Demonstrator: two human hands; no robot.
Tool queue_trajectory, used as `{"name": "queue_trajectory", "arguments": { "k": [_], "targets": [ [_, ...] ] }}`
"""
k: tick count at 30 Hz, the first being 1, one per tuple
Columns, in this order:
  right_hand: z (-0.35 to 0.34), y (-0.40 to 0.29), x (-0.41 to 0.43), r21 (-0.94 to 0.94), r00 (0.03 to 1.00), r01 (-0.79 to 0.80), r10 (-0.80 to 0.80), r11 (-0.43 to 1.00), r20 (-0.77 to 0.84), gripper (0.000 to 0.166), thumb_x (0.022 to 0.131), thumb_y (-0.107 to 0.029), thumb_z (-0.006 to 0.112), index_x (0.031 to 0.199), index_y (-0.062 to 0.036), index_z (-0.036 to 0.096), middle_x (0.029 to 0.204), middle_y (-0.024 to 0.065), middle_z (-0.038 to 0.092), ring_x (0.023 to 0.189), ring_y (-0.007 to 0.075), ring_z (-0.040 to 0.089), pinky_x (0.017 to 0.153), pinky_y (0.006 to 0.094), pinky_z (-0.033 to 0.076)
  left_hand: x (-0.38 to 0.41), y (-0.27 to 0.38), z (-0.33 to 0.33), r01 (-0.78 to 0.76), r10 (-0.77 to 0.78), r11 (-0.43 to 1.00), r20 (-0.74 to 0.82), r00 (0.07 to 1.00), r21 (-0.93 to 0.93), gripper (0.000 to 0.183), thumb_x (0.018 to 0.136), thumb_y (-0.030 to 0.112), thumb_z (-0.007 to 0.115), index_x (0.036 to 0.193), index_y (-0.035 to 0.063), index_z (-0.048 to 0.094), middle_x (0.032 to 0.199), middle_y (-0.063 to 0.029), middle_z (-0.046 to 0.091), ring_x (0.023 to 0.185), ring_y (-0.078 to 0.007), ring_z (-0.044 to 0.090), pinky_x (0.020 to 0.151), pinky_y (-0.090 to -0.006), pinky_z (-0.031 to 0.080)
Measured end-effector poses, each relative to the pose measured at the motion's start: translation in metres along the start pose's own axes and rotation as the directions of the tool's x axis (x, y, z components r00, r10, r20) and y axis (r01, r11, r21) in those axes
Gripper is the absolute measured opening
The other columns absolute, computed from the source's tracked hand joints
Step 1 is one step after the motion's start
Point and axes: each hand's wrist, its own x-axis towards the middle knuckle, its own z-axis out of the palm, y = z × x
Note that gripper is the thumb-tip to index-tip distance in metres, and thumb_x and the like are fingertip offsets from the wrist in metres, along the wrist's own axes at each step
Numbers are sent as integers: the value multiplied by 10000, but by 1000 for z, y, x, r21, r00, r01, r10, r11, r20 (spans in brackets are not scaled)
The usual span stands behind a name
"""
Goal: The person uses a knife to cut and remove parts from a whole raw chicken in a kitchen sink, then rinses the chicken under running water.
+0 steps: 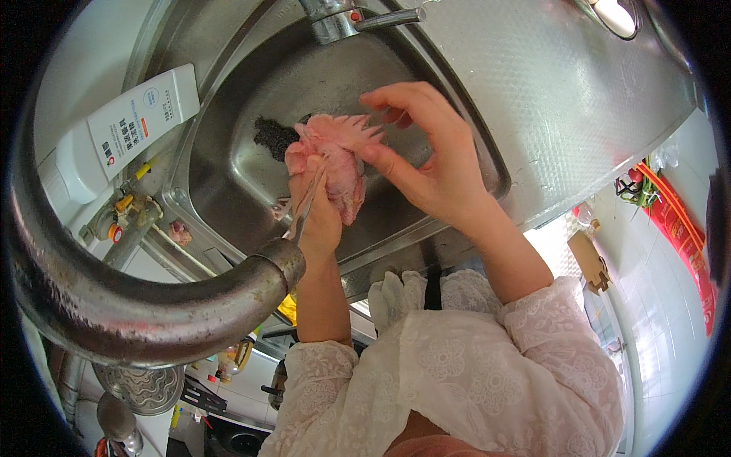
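Note:
My left hand grips a piece of raw, plucked poultry over the steel sink basin. Its skin is pink, and one upper edge is jagged like a fringe. A thin stream of water falls from the curved metal spout onto the meat and the hand. Just to the right, my right hand is spread, fingers bent and apart. Its thumb tip is at the meat's edge; whether they touch I cannot tell. A dark, wiry clump lies in the basin behind the meat.
Close on the left, the spout arches across the view. A white detergent bottle lies beside the basin. A small raw scrap sits on the left ledge. At the top is a lever faucet; a ribbed steel drainboard extends right.

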Motion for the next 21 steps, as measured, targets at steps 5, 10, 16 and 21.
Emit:
{"name": "queue_trajectory", "arguments": {
  "k": [5,10,16,21],
  "targets": [
    [15,4,-15,341,913,-405,360,848,191,234,773,-111,668,948,36,618,800,131,622,646,237,599,602,297,476,-8,-6,-4,-78,82,979,-15,997,188,353,964,211,349,1174,-34,494,1144,-169,561,1021,-227,568,873,-342,452],
    [13,4,1,74,891,-432,411,899,194,154,841,-111,577,828,40,601,711,145,597,571,203,567,542,307,443,-7,-40,-28,-300,361,674,52,931,675,319,965,209,386,1132,-26,523,1067,-149,584,975,-215,579,863,-355,454],
    [28,26,0,281,825,-560,556,779,103,174,888,-102,521,762,11,559,702,77,554,586,125,504,536,257,401,7,-28,-18,114,-168,971,-255,952,-212,412,960,357,327,1089,22,530,950,-102,599,790,-147,585,691,-283,478],
    [38,27,-24,180,961,-272,276,945,3,34,783,-17,585,799,-11,615,796,105,611,652,185,577,573,294,448,16,-17,-33,229,-135,831,214,967,-507,452,935,443,365,1032,47,561,751,-77,613,561,-156,569,480,-251,455]
  ]
}}
